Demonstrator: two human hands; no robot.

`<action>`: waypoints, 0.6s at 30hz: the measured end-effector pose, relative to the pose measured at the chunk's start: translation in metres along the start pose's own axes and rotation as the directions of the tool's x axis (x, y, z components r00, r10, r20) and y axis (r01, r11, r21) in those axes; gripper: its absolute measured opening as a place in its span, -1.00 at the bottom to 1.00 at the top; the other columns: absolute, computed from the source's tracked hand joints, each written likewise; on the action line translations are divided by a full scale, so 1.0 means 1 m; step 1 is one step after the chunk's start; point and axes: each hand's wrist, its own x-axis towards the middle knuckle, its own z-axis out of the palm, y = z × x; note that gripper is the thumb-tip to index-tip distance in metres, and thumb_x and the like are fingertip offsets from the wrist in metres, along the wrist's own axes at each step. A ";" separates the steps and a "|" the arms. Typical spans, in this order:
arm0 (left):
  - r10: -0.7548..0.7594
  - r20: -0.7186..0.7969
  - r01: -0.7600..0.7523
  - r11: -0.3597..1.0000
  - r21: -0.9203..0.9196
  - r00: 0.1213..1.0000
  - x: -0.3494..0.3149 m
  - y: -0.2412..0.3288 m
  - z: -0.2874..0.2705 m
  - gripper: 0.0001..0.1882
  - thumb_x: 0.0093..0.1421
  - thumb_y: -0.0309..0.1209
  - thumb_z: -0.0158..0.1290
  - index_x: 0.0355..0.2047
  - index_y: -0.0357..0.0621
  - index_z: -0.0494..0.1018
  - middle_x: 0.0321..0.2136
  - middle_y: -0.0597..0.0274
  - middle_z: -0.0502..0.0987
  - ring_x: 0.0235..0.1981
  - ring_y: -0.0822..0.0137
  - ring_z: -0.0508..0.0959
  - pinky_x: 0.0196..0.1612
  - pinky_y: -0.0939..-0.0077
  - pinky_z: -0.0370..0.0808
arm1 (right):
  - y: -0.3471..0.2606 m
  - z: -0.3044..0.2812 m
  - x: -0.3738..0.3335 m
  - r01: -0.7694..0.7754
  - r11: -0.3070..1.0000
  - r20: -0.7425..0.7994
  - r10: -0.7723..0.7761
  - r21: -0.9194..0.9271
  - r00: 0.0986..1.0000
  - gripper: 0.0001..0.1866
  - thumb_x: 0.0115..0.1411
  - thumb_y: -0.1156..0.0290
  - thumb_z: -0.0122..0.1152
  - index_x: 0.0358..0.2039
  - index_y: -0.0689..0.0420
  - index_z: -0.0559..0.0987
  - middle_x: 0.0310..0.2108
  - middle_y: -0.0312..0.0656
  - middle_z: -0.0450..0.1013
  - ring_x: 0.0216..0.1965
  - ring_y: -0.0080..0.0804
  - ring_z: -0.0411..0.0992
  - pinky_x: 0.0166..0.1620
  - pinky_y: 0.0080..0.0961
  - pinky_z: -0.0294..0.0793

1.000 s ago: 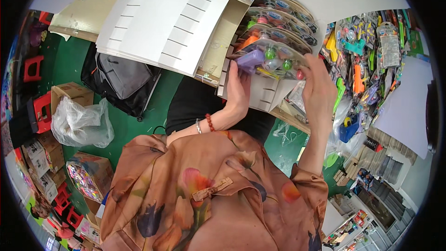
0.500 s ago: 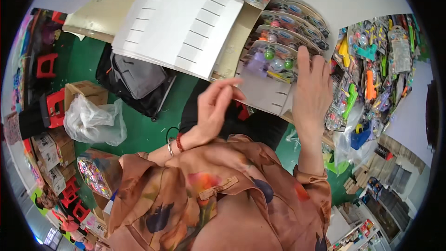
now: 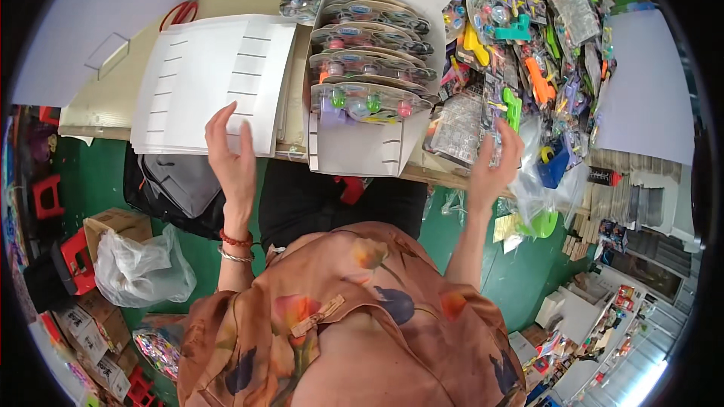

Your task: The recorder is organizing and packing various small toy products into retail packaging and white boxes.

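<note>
My left hand [image 3: 232, 162] is raised over the near edge of a stack of white cardboard sheets with slits [image 3: 204, 75]; its thumb and fingers are apart and hold nothing. In the middle, several carded toy packs with small coloured balls [image 3: 369, 68] stand in rows in a white slotted cardboard sheet [image 3: 354, 147], whose near end is bare. My right hand [image 3: 494, 162] hovers by the near edge of a large heap of carded toy packs [image 3: 520, 38], fingers bent and spread, nothing visible in them. The closest thing to it is a pack with a bright green toy gun [image 3: 513, 108].
Red-handled scissors [image 3: 181, 13] lie behind the sheet stack. A grey and black backpack [image 3: 177, 188] is below the table's left side. A clear plastic bag [image 3: 143, 267] tops a carton at left. Plastic wrap [image 3: 532, 173] hangs off the table's right edge.
My right hand has left the standing packs and moved to the heap side. My left hand has moved left, over the sheet stack. The view has turned to the right.
</note>
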 end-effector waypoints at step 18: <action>-0.291 0.725 0.774 0.105 -0.625 0.625 -0.040 0.189 0.268 -0.48 0.14 -0.37 0.05 0.05 -0.25 0.15 -0.07 0.12 0.33 -0.21 0.38 0.39 -0.12 0.50 0.33 | 0.129 -0.033 -0.031 -0.364 0.930 0.033 0.366 -0.050 0.930 -0.58 0.25 0.32 -0.04 0.05 0.29 0.29 -0.19 0.16 0.41 -0.17 0.08 0.40 -0.12 -0.27 0.34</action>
